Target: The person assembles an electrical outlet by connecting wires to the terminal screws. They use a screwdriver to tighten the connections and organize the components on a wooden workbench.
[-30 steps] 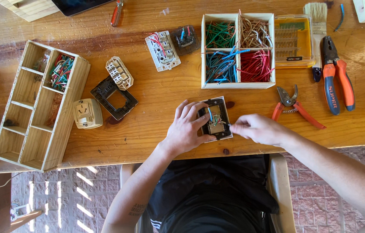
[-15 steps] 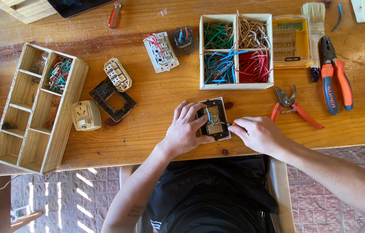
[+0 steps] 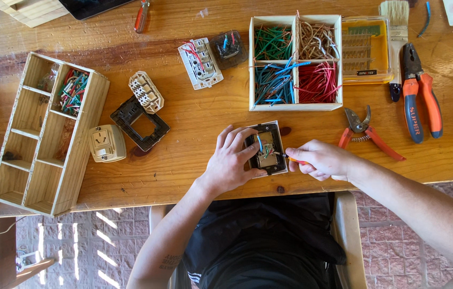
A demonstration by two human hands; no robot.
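**Two hands on a switch box at the near edge of the table**

A small square switch box lies flat on the wooden table, close to the near edge and right in front of the person. Short blue and pale wires show in its open back. The left hand rests on the box's left side, fingers spread and curled over its edge, pressing it down to the wood. The right hand sits just to the right of the box, closed around a thin orange-handled tool, likely a small screwdriver. The tool's long axis runs roughly left to right, and its tip points into the right side of the box, touching or all but touching it; the exact contact is too small to tell. So the box lies to the left of the right hand's grip, and both hands are about equally near it, one on each flank.

Just beyond the box stands a four-part wooden tray of coloured wire. Red-handled cutters lie to the right, near the right hand, and orange pliers further right.
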